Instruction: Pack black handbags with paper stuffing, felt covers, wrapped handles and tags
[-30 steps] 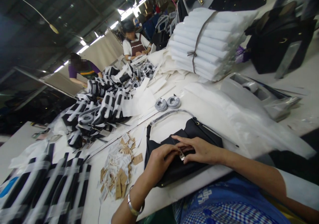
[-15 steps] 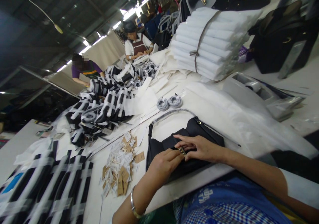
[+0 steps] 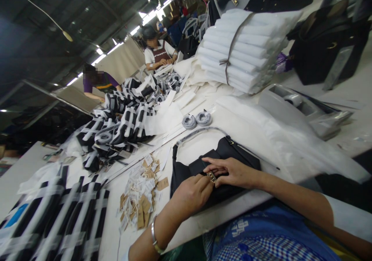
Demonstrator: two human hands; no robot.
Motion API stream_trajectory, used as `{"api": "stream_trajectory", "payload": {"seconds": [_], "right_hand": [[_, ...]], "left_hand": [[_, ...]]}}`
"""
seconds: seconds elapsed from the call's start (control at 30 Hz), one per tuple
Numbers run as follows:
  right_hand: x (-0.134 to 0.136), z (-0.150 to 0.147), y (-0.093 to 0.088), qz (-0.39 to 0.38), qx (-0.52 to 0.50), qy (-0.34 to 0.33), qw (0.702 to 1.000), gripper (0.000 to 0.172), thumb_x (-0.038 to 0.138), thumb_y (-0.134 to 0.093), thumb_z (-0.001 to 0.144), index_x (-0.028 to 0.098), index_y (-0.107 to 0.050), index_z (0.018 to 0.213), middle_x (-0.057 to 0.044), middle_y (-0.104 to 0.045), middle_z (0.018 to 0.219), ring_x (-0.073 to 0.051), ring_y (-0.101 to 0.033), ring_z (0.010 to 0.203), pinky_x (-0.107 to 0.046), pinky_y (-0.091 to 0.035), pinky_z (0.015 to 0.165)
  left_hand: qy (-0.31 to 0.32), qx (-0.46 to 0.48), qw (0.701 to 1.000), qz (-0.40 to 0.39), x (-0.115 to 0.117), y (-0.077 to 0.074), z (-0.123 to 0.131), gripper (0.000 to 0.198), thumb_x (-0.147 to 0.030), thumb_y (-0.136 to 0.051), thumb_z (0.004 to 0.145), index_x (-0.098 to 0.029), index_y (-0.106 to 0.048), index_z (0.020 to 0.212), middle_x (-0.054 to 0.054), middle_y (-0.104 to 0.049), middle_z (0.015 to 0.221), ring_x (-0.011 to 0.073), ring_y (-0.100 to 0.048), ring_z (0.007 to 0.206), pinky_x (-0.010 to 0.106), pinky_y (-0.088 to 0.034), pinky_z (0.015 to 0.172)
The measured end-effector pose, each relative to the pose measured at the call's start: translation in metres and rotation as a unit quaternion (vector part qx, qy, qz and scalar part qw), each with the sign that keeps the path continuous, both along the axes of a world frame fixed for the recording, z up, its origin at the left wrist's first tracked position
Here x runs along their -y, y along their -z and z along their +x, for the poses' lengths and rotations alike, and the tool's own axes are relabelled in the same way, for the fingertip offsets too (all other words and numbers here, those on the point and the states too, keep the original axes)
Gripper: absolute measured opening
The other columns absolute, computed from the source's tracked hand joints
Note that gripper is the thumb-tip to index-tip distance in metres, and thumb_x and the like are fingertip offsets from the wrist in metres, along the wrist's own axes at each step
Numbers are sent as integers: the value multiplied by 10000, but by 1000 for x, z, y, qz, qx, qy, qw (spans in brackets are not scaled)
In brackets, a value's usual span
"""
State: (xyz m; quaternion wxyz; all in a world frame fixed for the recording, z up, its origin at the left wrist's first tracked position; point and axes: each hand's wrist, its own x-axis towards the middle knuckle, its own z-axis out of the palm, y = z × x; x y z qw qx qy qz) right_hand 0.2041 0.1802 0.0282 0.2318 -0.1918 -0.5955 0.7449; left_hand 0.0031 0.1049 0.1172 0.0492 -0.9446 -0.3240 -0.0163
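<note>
A black handbag (image 3: pixel 232 154) with a wrapped handle lies flat on the white table (image 3: pixel 255 125) right in front of me. My left hand (image 3: pixel 190 193) is closed, its fingertips pinching at the small gold clasp (image 3: pixel 211 176) on the bag's flap. My right hand (image 3: pixel 229 172) rests on the flap beside the clasp, fingers pressed down and curled around it. A silver bangle (image 3: pixel 155 241) sits on my left wrist.
A heap of paper tags (image 3: pixel 139 199) lies left of the bag. Black straps wrapped in white (image 3: pixel 122 125) are piled further left and near the front edge. Two wire coils (image 3: pixel 196 119), a tied stack of white bags (image 3: pixel 241 52) and a grey tape dispenser (image 3: pixel 302 108) stand behind. Other people work at the far end.
My left hand has slid a little toward me and closed tighter on the clasp. The right hand has barely shifted on the flap.
</note>
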Motion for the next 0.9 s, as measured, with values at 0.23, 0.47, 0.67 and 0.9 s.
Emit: {"api": "stream_trajectory", "payload": {"seconds": [0.23, 0.47, 0.67, 0.9], "right_hand": [[0, 1, 0, 0, -1, -4, 1000, 893, 196, -770, 721, 221, -382, 1525, -61, -658, 1309, -199, -670, 1112, -316, -539, 994], [1, 3, -1, 22, -9, -13, 1000, 862, 203, -736, 752, 255, -370, 1531, -42, -655, 1314, -202, -675, 1096, -341, -554, 979], [1, 2, -3, 34, -2, -9, 999, 869, 183, -742, 734, 241, -386, 1525, -36, -674, 1284, -212, -665, 1124, -359, -524, 1027], [0, 1, -2, 38, 2, -7, 999, 875, 207, -761, 724, 239, -397, 1519, -49, -668, 1296, -216, -664, 1132, -368, -516, 1038]], "left_hand": [[10, -27, 1000, -6, -5, -3, 4, 185, -157, -405, 1017, -142, -587, 990, 50, -644, 877, 191, -590, 734, 314, -535, 612], [5, -34, 999, 5, -8, 5, 3, 158, -152, -412, 1014, -146, -570, 1024, 48, -644, 935, 185, -577, 755, 307, -520, 633], [0, -22, 1000, -1, -12, 12, 3, 125, -168, -442, 1011, -144, -561, 1041, 42, -644, 944, 173, -570, 745, 295, -506, 631], [-41, -5, 999, -18, -12, 15, 4, 107, -206, -473, 1010, -177, -558, 951, 12, -635, 872, 145, -586, 751, 264, -508, 642]]}}
